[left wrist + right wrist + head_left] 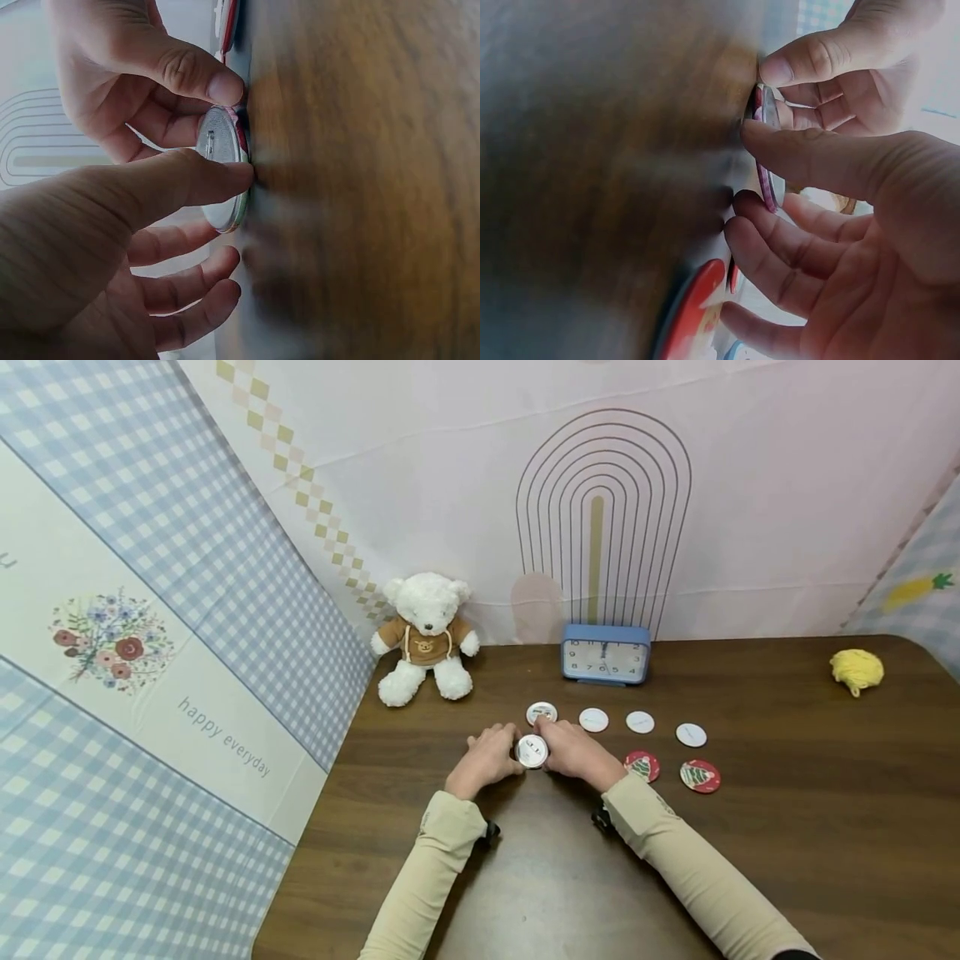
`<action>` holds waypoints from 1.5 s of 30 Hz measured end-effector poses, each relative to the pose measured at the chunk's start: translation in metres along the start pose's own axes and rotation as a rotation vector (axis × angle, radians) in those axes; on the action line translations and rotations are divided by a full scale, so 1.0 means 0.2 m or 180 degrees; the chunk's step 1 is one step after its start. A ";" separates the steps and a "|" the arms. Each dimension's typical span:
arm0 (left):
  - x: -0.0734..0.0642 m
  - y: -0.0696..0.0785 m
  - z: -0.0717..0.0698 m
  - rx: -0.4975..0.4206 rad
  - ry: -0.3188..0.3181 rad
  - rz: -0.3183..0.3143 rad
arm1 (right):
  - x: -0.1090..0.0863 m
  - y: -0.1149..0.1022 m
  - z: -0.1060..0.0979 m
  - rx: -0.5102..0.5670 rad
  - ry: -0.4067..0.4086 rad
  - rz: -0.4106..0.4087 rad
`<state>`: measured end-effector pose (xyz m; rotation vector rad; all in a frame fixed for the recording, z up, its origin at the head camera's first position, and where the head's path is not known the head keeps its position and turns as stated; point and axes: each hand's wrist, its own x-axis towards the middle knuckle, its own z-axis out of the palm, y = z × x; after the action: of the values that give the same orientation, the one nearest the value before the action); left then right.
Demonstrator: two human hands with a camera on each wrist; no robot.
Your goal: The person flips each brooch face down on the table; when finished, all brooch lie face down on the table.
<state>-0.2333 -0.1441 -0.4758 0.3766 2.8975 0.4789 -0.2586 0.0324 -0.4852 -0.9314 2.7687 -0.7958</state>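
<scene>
Between the two hands, a round button badge [532, 751] lies low over the brown table with its silvery pin back facing up. My left hand [491, 756] pinches its left edge, the thumb [214, 180] lying over the rim in the left wrist view. From the other side my right hand [573, 749] pinches it too, with the thumb [780, 146] against the rim. A pink and red edge shows below the badge's metal back [217, 142]. Just beyond the fingers is another badge [542, 712], also pin side up.
Three white discs [593, 720] lie in a row to the right. Nearer are two red discs with Christmas trees [700, 776], one partly behind the right wrist. A blue clock [606, 654], a white teddy bear [427, 639] and a yellow yarn ball [857, 670] stand farther back.
</scene>
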 end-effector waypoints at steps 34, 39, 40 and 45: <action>0.04 0.12 -0.02 0.0109 0.0109 0.0398 | -0.13 0.11 -0.16 -0.0398 -0.0139 0.0001; 0.06 0.15 -0.01 0.0001 0.0151 0.0586 | -0.17 0.14 -0.19 -0.0408 -0.0081 -0.0005; 0.06 0.16 0.00 0.0000 0.0142 0.0618 | -0.18 0.14 -0.19 -0.0410 -0.0076 -0.0014; 0.09 0.21 0.03 0.0122 0.0084 0.0730 | -0.22 0.19 -0.22 -0.0472 -0.0057 -0.0003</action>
<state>-0.2404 -0.0995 -0.4702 0.7188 2.9061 0.4654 -0.2545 0.1025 -0.4700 -0.9586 2.8434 -0.5857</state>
